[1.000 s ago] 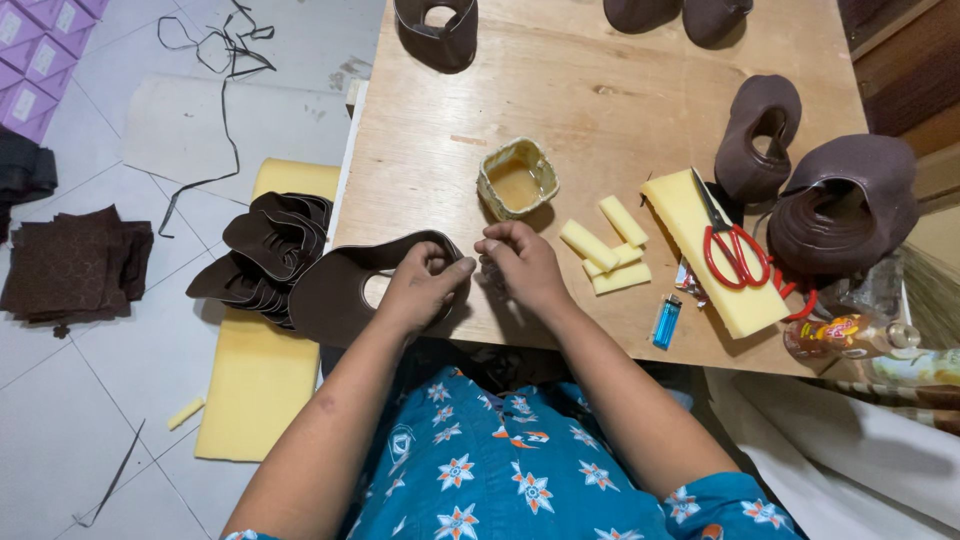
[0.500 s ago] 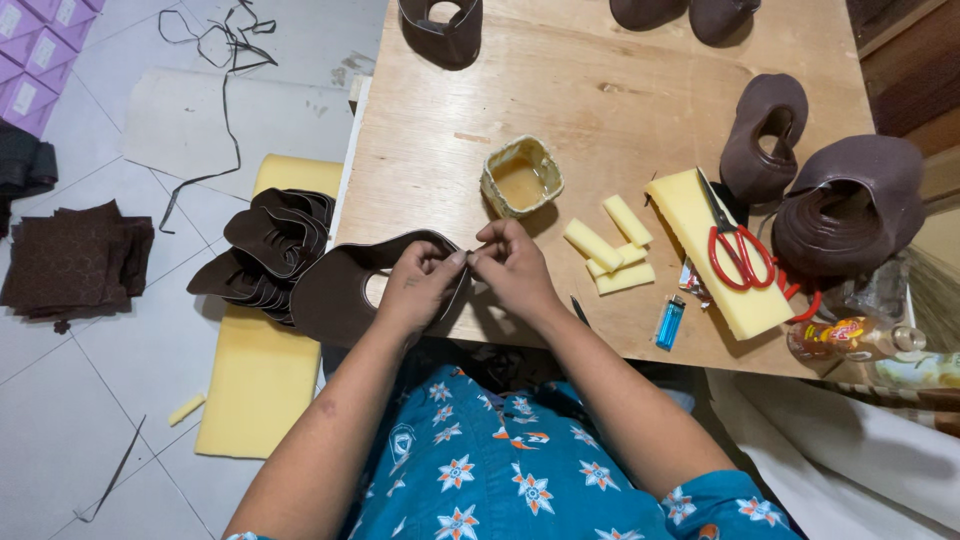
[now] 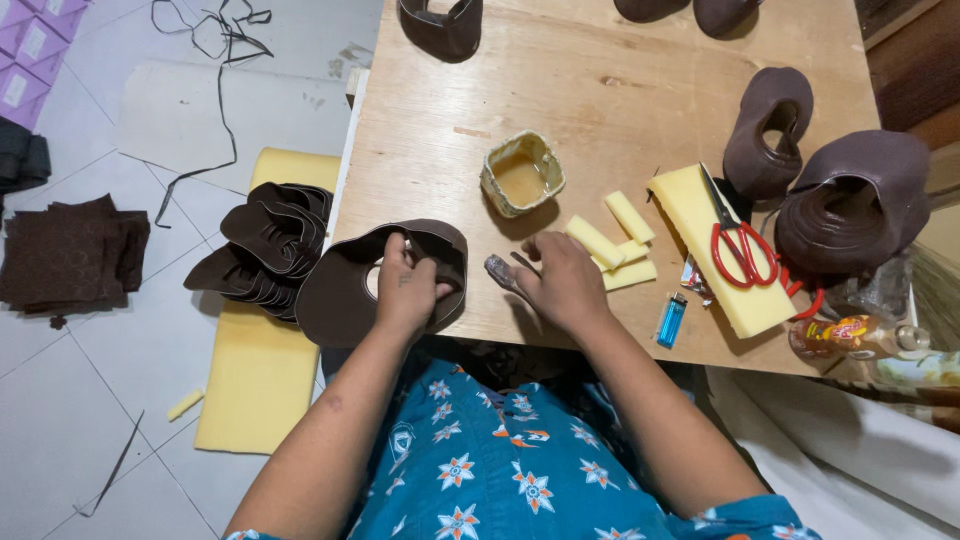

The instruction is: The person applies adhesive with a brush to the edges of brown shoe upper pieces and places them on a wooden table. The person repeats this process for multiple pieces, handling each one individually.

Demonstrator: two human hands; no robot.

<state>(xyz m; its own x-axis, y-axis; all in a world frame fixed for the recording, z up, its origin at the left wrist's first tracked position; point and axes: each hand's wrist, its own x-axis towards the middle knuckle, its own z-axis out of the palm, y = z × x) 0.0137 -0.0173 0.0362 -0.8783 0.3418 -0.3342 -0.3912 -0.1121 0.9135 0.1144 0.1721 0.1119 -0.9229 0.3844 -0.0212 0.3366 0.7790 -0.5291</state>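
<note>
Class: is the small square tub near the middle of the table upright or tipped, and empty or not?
Upright and not empty. The tub stands on its base on the table, open top facing up, with amber liquid pooled inside.

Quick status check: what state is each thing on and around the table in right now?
Left hand: pressing on the brown cut piece, which overhangs the table edge.
Right hand: on the table, by a small dark tool.
Glue pot: open, part full.
Scissors: closed, lying on the foam block.
Lighter: lying flat.
Stack of brown pieces: on the floor foam.
</note>
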